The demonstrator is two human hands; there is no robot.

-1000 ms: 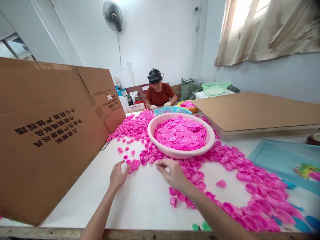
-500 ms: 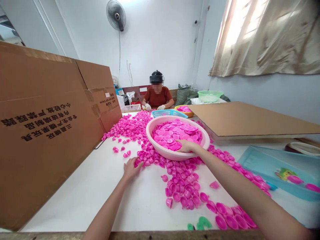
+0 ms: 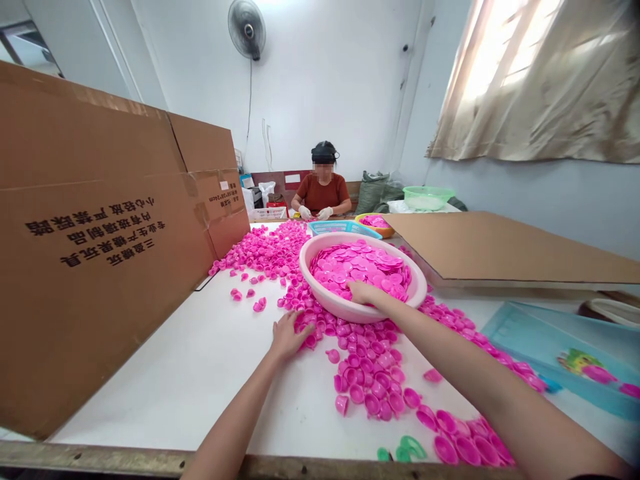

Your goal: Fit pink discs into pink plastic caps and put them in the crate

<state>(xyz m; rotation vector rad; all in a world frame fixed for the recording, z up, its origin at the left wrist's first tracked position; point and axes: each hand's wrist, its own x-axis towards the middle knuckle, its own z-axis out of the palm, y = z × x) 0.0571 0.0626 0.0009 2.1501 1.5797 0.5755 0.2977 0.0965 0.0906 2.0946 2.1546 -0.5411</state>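
Observation:
Small pink plastic toy cups (image 3: 367,377) lie heaped across the white table. Among them stands a pale pink basin (image 3: 336,308) full of flat pink plastic discs (image 3: 350,263). Over the basin's near rim reaches my right hand (image 3: 366,293), a finger showing at the discs; its other fingers are hidden, so I cannot tell what it grips. My left hand (image 3: 290,337) rests at the edge of the cup pile, in front and to the left of the basin. Its fingers are spread and touch the cups, holding none that I can see.
A tall cardboard box (image 3: 120,267) walls off the left side. Flat cardboard (image 3: 500,243) and a blue tray (image 3: 545,347) lie to the right. Behind the basin is a blue basket (image 3: 345,229). Across the table sits a gloved person (image 3: 324,190). Green pieces (image 3: 410,448) lie near the front edge.
My left hand has slid right and slightly forward along the cup pile. My right hand stays in the basin, having shifted slightly among the discs. The view has turned a little left.

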